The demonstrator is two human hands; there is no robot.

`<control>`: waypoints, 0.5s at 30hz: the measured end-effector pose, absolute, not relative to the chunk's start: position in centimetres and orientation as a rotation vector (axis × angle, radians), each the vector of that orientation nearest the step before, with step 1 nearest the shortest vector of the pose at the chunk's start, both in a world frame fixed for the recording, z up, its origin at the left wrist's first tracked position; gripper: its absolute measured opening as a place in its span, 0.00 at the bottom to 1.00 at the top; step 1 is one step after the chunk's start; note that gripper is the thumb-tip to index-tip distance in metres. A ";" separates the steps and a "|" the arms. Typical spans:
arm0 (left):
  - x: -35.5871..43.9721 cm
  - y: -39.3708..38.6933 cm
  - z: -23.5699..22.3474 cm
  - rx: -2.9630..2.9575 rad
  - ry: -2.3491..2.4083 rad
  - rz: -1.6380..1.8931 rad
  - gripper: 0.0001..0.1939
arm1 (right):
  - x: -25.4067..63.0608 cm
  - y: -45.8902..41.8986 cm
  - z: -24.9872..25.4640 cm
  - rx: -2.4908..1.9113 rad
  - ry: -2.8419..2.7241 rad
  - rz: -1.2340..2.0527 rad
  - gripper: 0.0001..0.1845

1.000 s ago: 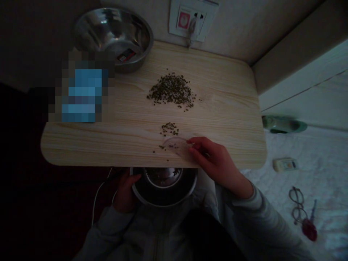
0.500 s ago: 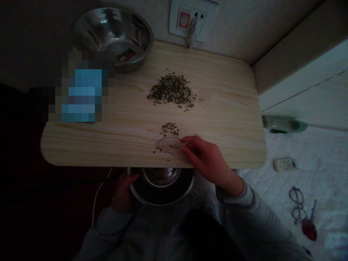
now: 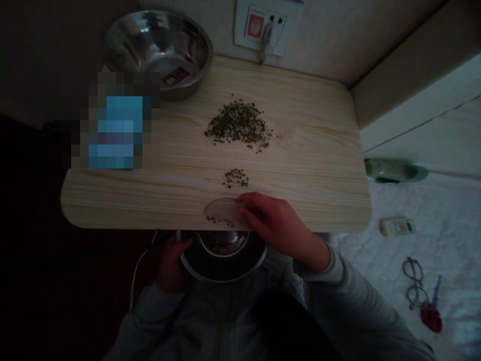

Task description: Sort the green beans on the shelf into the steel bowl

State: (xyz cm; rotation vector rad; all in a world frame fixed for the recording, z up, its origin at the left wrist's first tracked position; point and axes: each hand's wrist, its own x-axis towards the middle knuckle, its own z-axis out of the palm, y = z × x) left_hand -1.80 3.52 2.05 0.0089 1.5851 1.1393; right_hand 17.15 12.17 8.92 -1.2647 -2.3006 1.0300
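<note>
My right hand [image 3: 270,220] pinches a clear protractor [image 3: 221,209] at the front edge of the wooden table [image 3: 319,165]. Several small dark green beans lie along the protractor's lower side, close to the edge. Beyond it sits a small cluster of beans [image 3: 236,177], and farther back a larger bean pile [image 3: 238,122]. Under the edge, my left hand [image 3: 173,263] grips the rim of a metal bowl [image 3: 225,273] with a dark inside wall. Some beans lie on its shiny bottom; the table edge hides its far part.
A large steel basin [image 3: 158,50] stands at the back left, beside a blurred blue item [image 3: 116,130]. A wall socket [image 3: 263,27] holds a plug. On the white bedding at right lie a green bottle [image 3: 396,170], a remote-like device [image 3: 397,226] and glasses [image 3: 414,283].
My right hand has moved left and toward me with the protractor, and the loose beans by it now lie nearer the table edge. My left hand stays on the bowl, which shifted slightly left.
</note>
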 end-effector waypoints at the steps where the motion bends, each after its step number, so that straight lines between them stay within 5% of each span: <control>1: -1.9 3.4 1.9 0.008 1.597 1.140 0.08 | 17.1 12.1 9.0 -1.257 -2.309 1.034 0.12; 15: -1.8 3.5 2.1 0.041 1.486 1.159 0.10 | 17.6 10.5 9.5 -1.059 -2.413 1.181 0.12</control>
